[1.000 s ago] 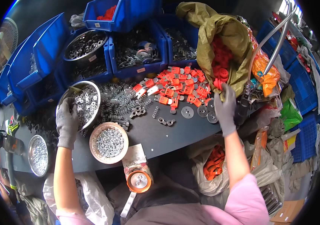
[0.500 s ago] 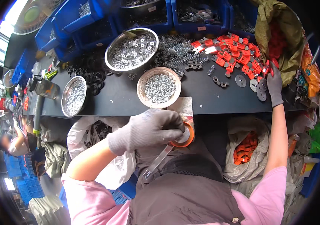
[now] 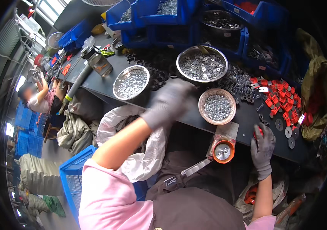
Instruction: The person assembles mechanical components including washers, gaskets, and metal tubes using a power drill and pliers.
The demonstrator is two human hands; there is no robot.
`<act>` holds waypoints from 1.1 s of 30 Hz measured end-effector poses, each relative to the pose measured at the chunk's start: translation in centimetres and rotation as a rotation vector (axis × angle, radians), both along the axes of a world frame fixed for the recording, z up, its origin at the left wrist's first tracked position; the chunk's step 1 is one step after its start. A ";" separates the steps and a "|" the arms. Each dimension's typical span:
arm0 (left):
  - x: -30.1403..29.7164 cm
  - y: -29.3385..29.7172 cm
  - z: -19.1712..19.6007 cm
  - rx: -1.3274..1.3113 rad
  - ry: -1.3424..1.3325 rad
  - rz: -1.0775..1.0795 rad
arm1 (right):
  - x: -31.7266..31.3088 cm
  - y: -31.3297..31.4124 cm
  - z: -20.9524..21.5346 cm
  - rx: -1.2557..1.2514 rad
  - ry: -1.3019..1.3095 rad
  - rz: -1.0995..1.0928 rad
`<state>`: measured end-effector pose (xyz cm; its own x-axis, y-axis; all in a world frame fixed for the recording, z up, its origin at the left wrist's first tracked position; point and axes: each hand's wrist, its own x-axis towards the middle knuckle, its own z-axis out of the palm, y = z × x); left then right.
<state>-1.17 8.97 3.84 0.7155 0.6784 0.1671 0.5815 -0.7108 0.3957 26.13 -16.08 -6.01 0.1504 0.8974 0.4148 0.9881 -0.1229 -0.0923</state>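
My gloved left hand is smeared by motion in front of the table edge, below the black ring parts and nearest the large steel bowl of washers; its fingers cannot be made out. My gloved right hand is closed around a small red part, mostly hidden by the fingers, over the table's front edge. Between the hands is an orange-rimmed round fixture with small metal pieces in its cup and a flat metal lever reaching left. Behind it stands a pinkish bowl of small metal nuts.
Red clips with metal parts lie piled at the right, with flat metal discs near them. A steel bowl of small parts and a clear jar stand left. Blue bins line the back. Another person works far left.
My left hand has left the fixture, uncovering its cup, and moved up and left. My right hand has come from the red pile toward the fixture with a red part. The view has turned left.
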 end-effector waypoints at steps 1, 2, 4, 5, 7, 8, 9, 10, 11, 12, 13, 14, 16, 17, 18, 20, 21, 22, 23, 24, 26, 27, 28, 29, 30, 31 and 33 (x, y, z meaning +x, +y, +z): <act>-2.6 3.2 -0.8 0.127 -0.047 0.100 | -0.3 0.1 0.0 0.045 0.084 -0.019; -4.1 5.6 -0.3 0.112 0.035 0.225 | -0.4 -0.3 -0.1 0.078 0.162 -0.061; -8.0 9.4 -1.1 0.200 0.269 0.493 | -0.7 -0.1 0.2 0.044 0.134 -0.066; -11.3 11.5 -3.3 0.296 0.246 0.451 | -1.0 0.1 0.6 0.020 0.107 -0.046; -15.0 14.6 -5.3 0.189 0.142 0.349 | -1.4 0.5 0.8 0.030 0.107 -0.041; -14.5 14.5 -5.0 0.193 0.160 0.351 | -1.5 0.5 0.8 0.026 0.123 -0.062; -14.5 14.7 -4.7 0.105 0.185 0.378 | -1.7 0.6 1.0 0.029 0.140 -0.072; -13.6 14.1 -4.3 0.132 0.260 0.396 | -1.5 0.5 1.5 0.008 0.121 -0.104; -13.8 13.8 -4.7 0.236 0.196 0.388 | -1.4 0.5 2.1 -0.021 0.177 -0.086; -13.2 13.2 -4.4 0.163 0.173 0.428 | -1.6 0.3 2.6 -0.049 0.234 -0.071; -13.1 12.9 -3.9 0.098 0.158 0.475 | -2.3 0.3 3.2 -0.056 0.227 -0.081; -13.0 12.9 -4.0 0.090 0.154 0.468 | -3.3 0.3 4.1 0.000 0.535 -0.048; -13.7 12.7 -4.4 0.123 0.156 0.512 | -5.8 0.5 6.0 0.072 0.998 0.010; -13.6 12.7 -4.4 0.116 0.157 0.512 | -6.9 0.4 7.1 0.061 1.083 0.080; -13.2 12.7 -4.3 0.106 0.199 0.545 | -7.5 0.4 7.4 0.061 1.065 0.153; -12.7 12.2 -3.9 0.118 0.252 0.573 | -8.5 0.6 7.7 0.031 1.053 0.267; -12.7 12.0 -3.6 0.119 0.250 0.572 | -8.7 0.9 7.8 0.001 1.044 0.303; -12.8 11.7 -3.3 0.125 0.261 0.544 | -8.8 1.2 7.9 -0.017 0.900 0.323; -12.7 11.6 -3.0 0.131 0.272 0.516 | -9.0 1.3 8.0 -0.035 0.757 0.341; -12.5 11.4 -2.8 0.132 0.273 0.518 | -9.2 1.4 8.1 -0.034 0.757 0.344; -11.9 11.2 -2.4 0.081 0.381 0.593 | -9.4 1.7 8.3 -0.005 0.600 0.322; -12.1 11.3 -2.5 0.085 0.381 0.594 | -9.6 1.7 8.3 -0.001 0.601 0.324; -12.4 11.7 -3.0 0.097 0.360 0.606 | -9.7 1.6 8.2 0.019 0.568 0.306; -12.9 12.1 -3.7 0.109 0.338 0.618 | -9.9 1.6 8.1 0.039 0.536 0.289; -14.0 12.3 -4.5 0.241 0.291 0.591 | -10.1 1.5 8.0 0.047 0.539 0.296; -14.0 12.1 -4.9 0.247 0.291 0.588 | -10.4 1.5 7.8 0.085 0.524 0.273; -14.2 11.6 -5.1 0.521 0.083 0.584 | -10.8 1.5 7.2 0.129 0.511 0.247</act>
<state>-15.35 20.57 -1.29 0.2915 0.7972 0.5286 0.9311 -0.3632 0.0344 15.36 -14.60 1.23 0.1531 0.8783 0.4528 0.8124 0.1490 -0.5638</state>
